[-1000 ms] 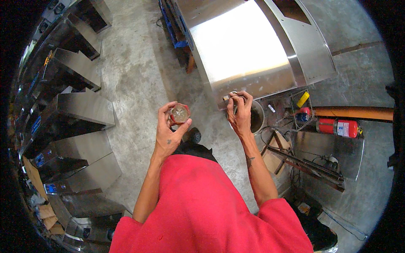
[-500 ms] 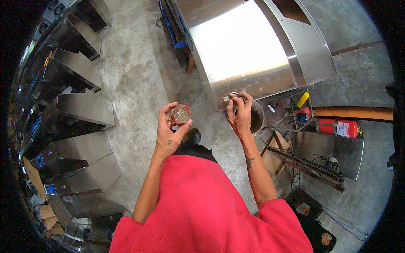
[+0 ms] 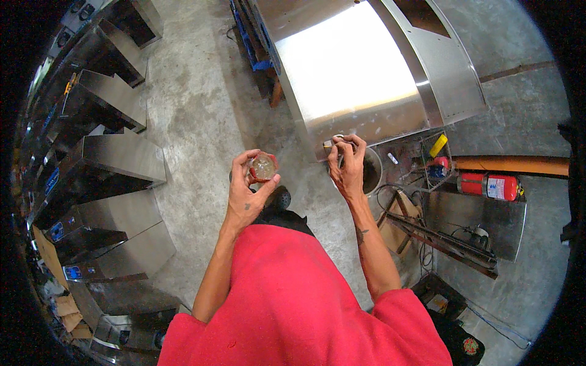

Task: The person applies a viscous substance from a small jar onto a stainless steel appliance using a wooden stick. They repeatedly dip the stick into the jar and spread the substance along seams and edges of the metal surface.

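Note:
My left hand [image 3: 245, 184] is wrapped round a small round container [image 3: 263, 166] with a reddish rim, held up over the floor. Its top faces me and looks cloudy and pale inside; what it contains I cannot make out. At the near edge of a large shiny sheet-metal panel [image 3: 372, 125], the fingers of my right hand [image 3: 347, 168] are curled together. A small pale thing shows at the fingertips, mostly hidden, and I cannot tell its kind. Just beyond those fingers, a tiny light-coloured block [image 3: 328, 144] appears against the panel's corner.
Below the panel, partly behind my right hand, stands a round bucket [image 3: 372, 171]. A wire basket [image 3: 434, 155] with a yellow item, a red fire extinguisher [image 3: 488, 185] and a dark metal frame [image 3: 448, 235] lie to the right. Folded metal housings [image 3: 116, 155] line the left side.
The container in my left hand has shifted very slightly to the right. My right hand stays at the panel's edge in the same curled pose.

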Motion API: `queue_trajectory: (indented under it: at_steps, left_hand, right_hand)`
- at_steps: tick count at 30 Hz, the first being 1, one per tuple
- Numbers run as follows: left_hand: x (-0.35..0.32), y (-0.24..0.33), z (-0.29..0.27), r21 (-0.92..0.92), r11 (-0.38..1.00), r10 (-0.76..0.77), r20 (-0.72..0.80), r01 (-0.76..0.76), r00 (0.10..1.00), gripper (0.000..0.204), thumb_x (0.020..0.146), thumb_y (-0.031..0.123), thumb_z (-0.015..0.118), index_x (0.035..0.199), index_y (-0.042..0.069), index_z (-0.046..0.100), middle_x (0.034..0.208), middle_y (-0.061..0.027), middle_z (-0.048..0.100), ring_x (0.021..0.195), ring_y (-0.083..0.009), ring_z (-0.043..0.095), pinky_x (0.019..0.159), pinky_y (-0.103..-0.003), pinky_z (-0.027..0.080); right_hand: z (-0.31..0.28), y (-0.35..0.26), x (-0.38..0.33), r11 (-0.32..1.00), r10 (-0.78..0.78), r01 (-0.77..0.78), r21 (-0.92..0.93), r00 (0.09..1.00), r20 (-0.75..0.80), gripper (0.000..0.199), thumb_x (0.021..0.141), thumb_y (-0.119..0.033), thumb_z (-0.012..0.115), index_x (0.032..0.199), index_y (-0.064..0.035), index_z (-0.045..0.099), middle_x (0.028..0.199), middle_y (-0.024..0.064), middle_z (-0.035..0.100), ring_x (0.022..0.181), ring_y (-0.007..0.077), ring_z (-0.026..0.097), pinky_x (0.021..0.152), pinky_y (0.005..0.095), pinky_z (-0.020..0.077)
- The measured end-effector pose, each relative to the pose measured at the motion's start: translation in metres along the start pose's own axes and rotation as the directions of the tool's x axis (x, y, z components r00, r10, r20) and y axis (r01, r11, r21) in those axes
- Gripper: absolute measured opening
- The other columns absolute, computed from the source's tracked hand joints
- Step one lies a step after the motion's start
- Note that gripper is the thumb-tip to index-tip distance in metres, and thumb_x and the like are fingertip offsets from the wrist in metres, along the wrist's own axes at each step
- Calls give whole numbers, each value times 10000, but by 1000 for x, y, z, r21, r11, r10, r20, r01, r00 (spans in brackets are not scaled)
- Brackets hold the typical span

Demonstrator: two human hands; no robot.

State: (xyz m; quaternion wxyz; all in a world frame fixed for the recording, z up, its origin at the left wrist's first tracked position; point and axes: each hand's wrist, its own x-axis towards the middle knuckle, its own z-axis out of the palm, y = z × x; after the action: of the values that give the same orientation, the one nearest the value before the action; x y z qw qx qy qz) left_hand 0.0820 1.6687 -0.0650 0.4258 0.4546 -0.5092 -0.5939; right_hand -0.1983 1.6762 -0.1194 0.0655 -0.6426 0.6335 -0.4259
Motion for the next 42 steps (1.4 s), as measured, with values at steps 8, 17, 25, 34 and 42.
queue_trajectory:
  at_steps: [8,17,25,34,42]
  left_hand:
    - [-1,2,-1,10,1000,-15,3,15,1000,692,965,22,819,1516,61,403,1426,-148,636,1300,-233,653,1093,-376,556]
    - [-2,2,-1,3,1000,-31,9,31,999,691,965,23,819,1516,64,405,1444,-151,632,1316,-240,651,1100,-379,558]
    - [-3,-2,-3,-8,1000,-19,13,19,1000,694,962,7,816,1516,68,402,1436,-150,637,1320,-239,649,1101,-376,558]
    - [-3,-3,-4,-20,1000,-22,17,22,1000,683,965,-6,806,1510,81,403,1427,-142,648,1306,-225,654,1102,-374,552]
    - [-4,-6,-4,-34,999,-6,26,7,1000,687,967,10,812,1514,84,403,1425,-140,649,1298,-221,655,1093,-371,550]
  right_hand:
    - [-1,-3,1,1000,11,-11,-15,1000,1,194,995,-5,725,1172,-3,645,1307,223,532,1056,374,730,877,444,624]
    - [-1,-6,3,998,-37,36,-58,999,-9,173,1005,48,698,1171,34,649,1305,202,503,1059,289,713,856,374,647]
    - [1,-2,-1,1000,23,-23,-17,1000,1,202,993,-6,728,1179,1,650,1326,232,521,1078,385,726,880,446,631]
    - [1,-1,-1,1000,26,-26,-11,1000,-2,203,995,-7,722,1184,6,649,1340,234,515,1089,390,728,886,452,633]
    - [3,-1,-1,999,29,-29,-22,1000,-6,224,994,-4,723,1211,-4,668,1349,229,510,1074,373,718,899,451,619]
